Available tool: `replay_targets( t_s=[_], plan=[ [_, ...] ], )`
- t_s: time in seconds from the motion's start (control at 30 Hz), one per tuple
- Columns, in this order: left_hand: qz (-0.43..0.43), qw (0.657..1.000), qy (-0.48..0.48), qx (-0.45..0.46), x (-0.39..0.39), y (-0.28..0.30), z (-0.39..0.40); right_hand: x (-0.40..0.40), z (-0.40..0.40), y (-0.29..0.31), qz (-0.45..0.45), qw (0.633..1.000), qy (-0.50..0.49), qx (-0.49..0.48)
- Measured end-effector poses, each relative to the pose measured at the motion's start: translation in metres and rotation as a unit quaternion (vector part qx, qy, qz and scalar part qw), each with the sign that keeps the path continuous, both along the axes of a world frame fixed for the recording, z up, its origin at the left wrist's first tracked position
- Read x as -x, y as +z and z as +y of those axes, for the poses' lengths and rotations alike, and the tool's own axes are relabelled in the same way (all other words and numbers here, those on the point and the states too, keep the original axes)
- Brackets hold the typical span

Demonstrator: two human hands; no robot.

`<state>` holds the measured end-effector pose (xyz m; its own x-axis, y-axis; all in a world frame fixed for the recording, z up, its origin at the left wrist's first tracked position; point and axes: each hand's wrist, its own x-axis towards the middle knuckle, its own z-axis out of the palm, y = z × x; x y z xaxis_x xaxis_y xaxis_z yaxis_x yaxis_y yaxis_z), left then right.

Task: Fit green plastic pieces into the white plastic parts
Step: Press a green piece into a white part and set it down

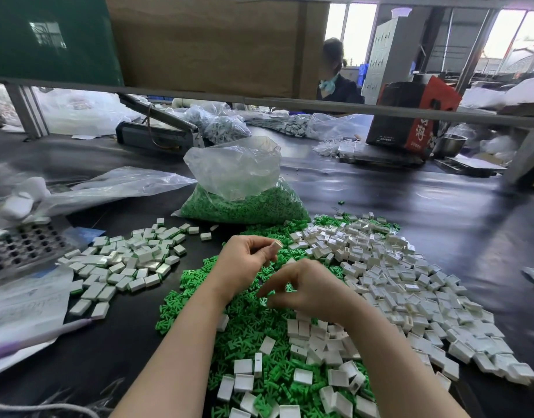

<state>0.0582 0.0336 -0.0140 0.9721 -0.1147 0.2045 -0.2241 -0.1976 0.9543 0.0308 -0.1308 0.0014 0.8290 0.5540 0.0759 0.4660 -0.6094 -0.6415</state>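
Left hand [244, 256] grip pinched on one white part [277, 244]; right hand [302, 286] grip apparently closing on a green piece [289, 287]. Finished pile [124, 260] far left on counter [441, 194]; larger unfilled heap [395, 282] remains right.

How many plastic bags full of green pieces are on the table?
1. The bag of green pieces sits open at the middle of the table, just behind the loose green pile. Other bags farther back hold pale parts; more could be hidden.

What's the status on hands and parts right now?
Left hand pinching white part. Right hand over green pieces, grip unclear. Nothing in the way.
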Motion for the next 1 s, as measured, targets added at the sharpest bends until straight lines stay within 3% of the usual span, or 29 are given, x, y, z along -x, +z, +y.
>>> replay_targets(
  t_s=[0.2, 0.8, 0.9, 1.0],
  plan=[
    [-0.002, 1.000, 0.004, 0.005, -0.001, -0.001, 0.001, 0.000, 0.008, -0.001, -0.031, 0.998, 0.004, 0.060],
    [0.006, 0.999, -0.008, 0.037, 0.000, 0.000, -0.001, 0.000, 0.010, -0.006, -0.038, 0.998, 0.002, 0.050],
    [-0.003, 0.999, -0.005, 0.035, 0.000, 0.001, 0.000, 0.000, 0.007, -0.007, -0.014, 0.997, -0.056, -0.046],
    [-0.007, 0.999, -0.008, 0.045, 0.001, 0.002, 0.001, 0.000, -0.002, -0.004, 0.046, 0.954, -0.141, -0.260]
  ],
)
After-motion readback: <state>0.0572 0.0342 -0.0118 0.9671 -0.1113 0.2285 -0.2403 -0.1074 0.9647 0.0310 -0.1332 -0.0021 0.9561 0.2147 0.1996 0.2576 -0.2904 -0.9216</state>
